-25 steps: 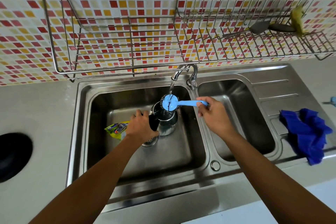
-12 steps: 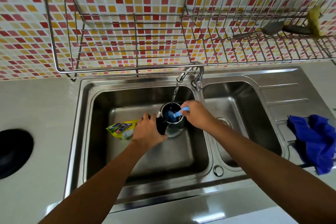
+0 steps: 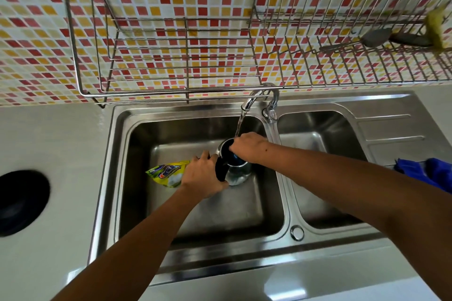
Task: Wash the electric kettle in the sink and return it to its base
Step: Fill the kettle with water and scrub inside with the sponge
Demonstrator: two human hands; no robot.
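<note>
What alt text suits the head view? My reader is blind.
Left hand grips a kettle standing in the left sink under a running tap, while the right hand reaches into its mouth. A yellow pouch lies beside it.

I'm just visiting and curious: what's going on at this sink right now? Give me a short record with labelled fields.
Place: double steel sink, left basin in use
Tap: running, stream falls toward the kettle's mouth
Kettle: upright in the left basin
Left hand: grip on the kettle's black handle
Right hand: at the kettle's mouth, a bit of blue brush showing beneath it
Beside kettle: yellow pouch in the same basin
Drainboard: blue cloth
Stage: washing, not yet back on its base
</note>
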